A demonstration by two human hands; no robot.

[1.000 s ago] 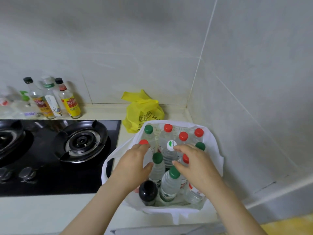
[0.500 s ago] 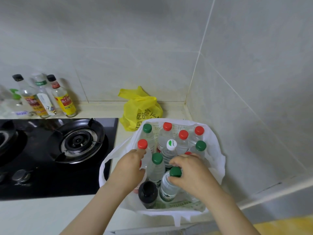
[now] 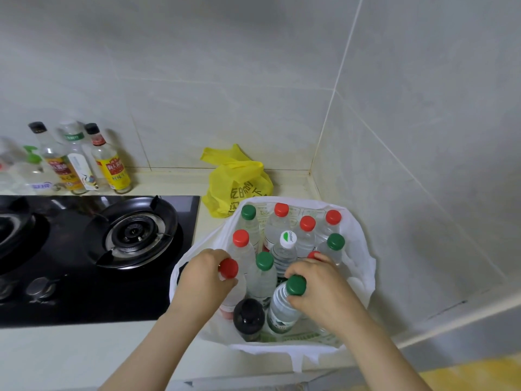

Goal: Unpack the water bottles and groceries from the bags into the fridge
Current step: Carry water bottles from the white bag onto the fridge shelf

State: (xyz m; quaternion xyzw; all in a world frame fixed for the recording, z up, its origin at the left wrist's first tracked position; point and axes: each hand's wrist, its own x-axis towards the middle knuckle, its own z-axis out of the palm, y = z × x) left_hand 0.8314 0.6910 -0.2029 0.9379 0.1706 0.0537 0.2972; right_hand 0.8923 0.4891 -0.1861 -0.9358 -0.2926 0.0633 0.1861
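Two hands reach into a white bag (image 3: 363,266) crammed with water bottles (image 3: 287,251), at 3 o'clock from a stove (image 3: 141,300). Pulled up by smooth necks, a bottle may slip, or drag tight-packed neighbours over. The left hand (image 3: 203,280) grips a red-cap bottle (image 3: 229,268), cap at the hand's 2 o'clock; the right hand (image 3: 318,294) grips a tilted green-cap bottle (image 3: 282,306), cap at its 10 o'clock

Condiment bottles (image 3: 112,165) stand behind the black stove (image 3: 93,292).
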